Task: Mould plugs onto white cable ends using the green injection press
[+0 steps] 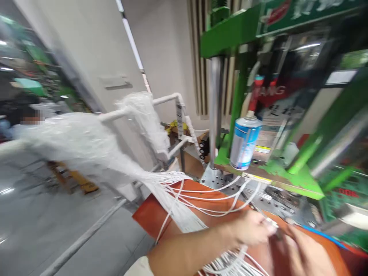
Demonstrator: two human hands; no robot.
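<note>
My left hand (pixel 253 228) reaches across an orange mat (pixel 152 216) and pinches the end of a thin white cord (pixel 271 222). My right hand (pixel 304 251) sits just to its right at the bottom edge, blurred, fingers bent close to the same cord end. A thick bundle of white cords (pixel 178 199) runs from a white rack (pixel 169 126) down over the mat and under my left forearm. Several loose cords loop toward the green machine (pixel 276 176).
A blue and white spray can (pixel 244 142) stands on the green machine's ledge beside a steel column (pixel 214 111). Plastic-wrapped cord bundles (pixel 71 142) hang on the rack at left. Grey floor lies lower left. A person is far left in the background.
</note>
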